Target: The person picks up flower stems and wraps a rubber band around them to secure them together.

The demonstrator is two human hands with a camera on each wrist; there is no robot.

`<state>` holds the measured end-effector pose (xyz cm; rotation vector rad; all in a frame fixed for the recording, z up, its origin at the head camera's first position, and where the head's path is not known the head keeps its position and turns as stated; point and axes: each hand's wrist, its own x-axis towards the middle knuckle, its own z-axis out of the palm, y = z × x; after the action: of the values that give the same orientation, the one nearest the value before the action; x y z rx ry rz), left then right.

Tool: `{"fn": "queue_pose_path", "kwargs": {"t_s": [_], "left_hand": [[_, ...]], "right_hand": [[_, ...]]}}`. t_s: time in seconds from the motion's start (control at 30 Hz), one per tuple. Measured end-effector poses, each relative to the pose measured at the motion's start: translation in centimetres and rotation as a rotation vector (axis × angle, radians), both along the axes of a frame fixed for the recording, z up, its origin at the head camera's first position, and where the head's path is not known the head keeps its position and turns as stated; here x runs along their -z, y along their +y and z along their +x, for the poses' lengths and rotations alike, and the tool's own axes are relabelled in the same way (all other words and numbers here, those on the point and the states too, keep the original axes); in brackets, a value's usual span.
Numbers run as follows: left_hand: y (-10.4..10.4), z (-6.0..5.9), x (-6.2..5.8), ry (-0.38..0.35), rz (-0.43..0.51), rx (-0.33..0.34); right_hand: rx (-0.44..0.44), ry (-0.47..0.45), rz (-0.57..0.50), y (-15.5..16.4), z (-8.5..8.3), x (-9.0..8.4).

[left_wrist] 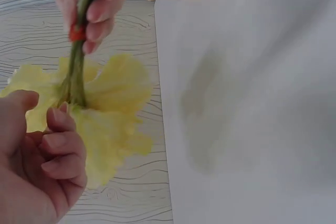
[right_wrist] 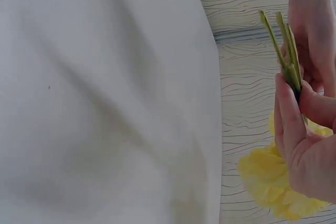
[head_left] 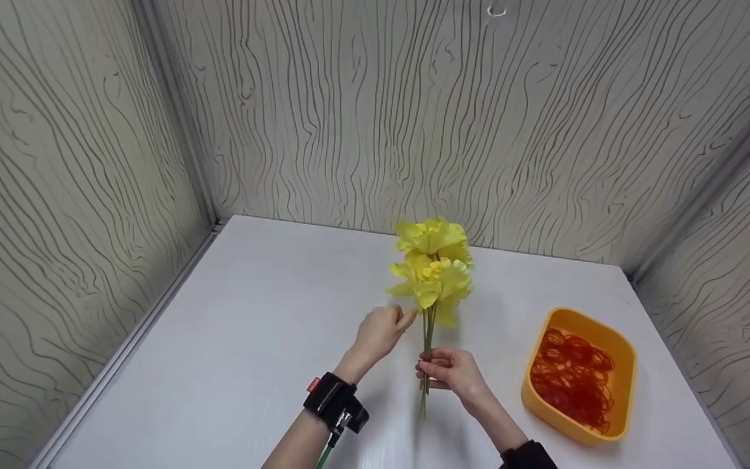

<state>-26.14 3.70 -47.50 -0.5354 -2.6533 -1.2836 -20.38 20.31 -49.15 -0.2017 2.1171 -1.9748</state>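
Observation:
A bunch of yellow artificial flowers [head_left: 432, 273] stands blossoms-up above the table, its green stems [head_left: 428, 332] pinched low down by my right hand [head_left: 454, 372]. In the left wrist view a red rubber band [left_wrist: 77, 33] circles the stems beside the right fingers [left_wrist: 100, 11]. My left hand [head_left: 380, 331] is beside the stems just below the blossoms. Its fingers are loosely curled, with the thumb apart and nothing visible between them. The stem ends [right_wrist: 278, 40] stick out past the right hand in the right wrist view.
An orange-yellow box [head_left: 624, 391] stands on the right of the white table [head_left: 232, 339], with many red rubber bands [head_left: 570, 378] inside. Wood-patterned panels [head_left: 349, 117] enclose the table at the back and sides. A black strap [head_left: 331, 398] circles the left wrist.

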Motion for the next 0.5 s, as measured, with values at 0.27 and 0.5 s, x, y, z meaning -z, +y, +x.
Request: {"fn": "queue_pose_path", "kwargs": {"t_s": [0.27, 0.5], "left_hand": [[-2.3, -0.2, 0.6, 0.01, -0.034, -0.088], [-3.5, -0.2, 1.3, 0.027, -0.066, -0.126]], "right_hand": [[0.012, -0.015, 0.059, 0.6, -1.4, 2.7], [0.026, -0.052, 0.066, 0.4, -2.1, 3.8]]}}
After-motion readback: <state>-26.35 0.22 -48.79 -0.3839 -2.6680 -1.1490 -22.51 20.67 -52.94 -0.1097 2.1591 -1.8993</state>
